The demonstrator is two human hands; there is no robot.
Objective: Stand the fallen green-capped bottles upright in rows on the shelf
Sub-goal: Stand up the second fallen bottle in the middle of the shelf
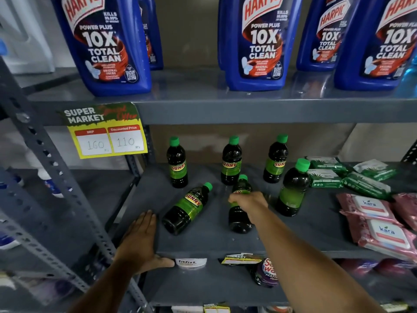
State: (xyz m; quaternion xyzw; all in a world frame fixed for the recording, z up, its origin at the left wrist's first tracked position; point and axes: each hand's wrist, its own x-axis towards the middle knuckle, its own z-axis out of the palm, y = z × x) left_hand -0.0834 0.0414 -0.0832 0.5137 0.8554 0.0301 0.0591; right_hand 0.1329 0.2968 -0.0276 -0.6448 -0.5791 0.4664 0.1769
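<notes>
Several dark bottles with green caps and green SUNNY labels are on the grey middle shelf (203,242). Three stand upright in a back row: left (177,162), middle (230,160), right (275,159). A fourth upright bottle (293,188) stands nearer, to the right. One bottle (187,208) lies on its side, cap pointing back and right. My right hand (249,203) is closed around the middle of another bottle (239,220), which is tilted slightly. My left hand (141,236) rests flat on the shelf's front left edge, fingers together, holding nothing.
Green wipe packs (352,177) and pink Kara wipe packs (381,227) fill the shelf's right side. Large blue Harpic bottles (106,44) stand on the shelf above. A yellow price tag (106,132) hangs from that shelf's edge. A perforated grey upright (56,168) runs down the left.
</notes>
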